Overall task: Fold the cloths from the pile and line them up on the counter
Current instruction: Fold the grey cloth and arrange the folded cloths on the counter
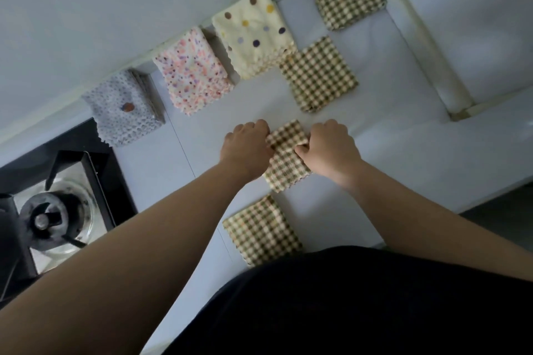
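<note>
Head view: we count six folded cloths (193,72) lined on counter (389,95). Seventh gingham cloth (288,158) mid-counter, left hand (248,144) and right hand (328,147) gripping its edges. Pile unseen; remainder unknown.

Nothing to read here honestly, no text, labels, brands or numbers I can make out. The cloths (318,73) only carry checks and dots, and the stove (54,210) shows no legible marking
</note>
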Demonstrator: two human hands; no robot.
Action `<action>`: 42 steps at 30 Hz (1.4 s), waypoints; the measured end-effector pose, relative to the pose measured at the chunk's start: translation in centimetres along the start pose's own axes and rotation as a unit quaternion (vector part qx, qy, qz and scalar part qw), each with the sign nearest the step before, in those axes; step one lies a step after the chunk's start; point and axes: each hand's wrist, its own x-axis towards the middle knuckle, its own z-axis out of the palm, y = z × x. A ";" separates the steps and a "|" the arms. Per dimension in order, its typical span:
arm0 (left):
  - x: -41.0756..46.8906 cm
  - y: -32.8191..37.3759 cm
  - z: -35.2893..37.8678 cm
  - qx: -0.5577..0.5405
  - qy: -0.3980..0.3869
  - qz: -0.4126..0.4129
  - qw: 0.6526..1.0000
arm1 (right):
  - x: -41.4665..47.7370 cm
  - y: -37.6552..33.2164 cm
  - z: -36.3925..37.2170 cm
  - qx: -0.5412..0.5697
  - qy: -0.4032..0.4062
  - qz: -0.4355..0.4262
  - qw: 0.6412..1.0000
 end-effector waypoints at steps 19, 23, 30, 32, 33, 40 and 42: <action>-9.7 -6.6 -0.3 -0.310 -0.228 -0.097 0.918 | -6.9 -3.4 1.1 0.109 -0.249 -0.074 0.960; -10.8 -6.4 1.6 -0.278 -0.226 -0.083 0.930 | -8.3 -3.2 3.2 0.039 -0.232 -0.081 0.969; -11.0 -6.1 3.8 -0.150 -0.198 -0.048 0.967 | -9.5 -2.3 5.6 0.105 -0.174 -0.086 0.975; -11.2 -5.9 4.0 -0.110 -0.191 -0.039 0.975 | -9.8 -2.4 6.2 0.097 -0.159 -0.101 0.977; -11.4 -5.7 4.0 -0.088 -0.183 -0.037 0.978 | -9.9 -2.5 6.5 0.085 -0.153 -0.105 0.979; -12.5 -5.0 5.0 0.017 -0.055 -0.016 0.998 | -10.6 -3.0 7.7 0.004 -0.119 -0.117 0.986; -12.4 -5.2 5.4 0.002 -0.052 -0.019 0.998 | -10.4 -3.1 7.8 0.030 -0.132 -0.134 0.982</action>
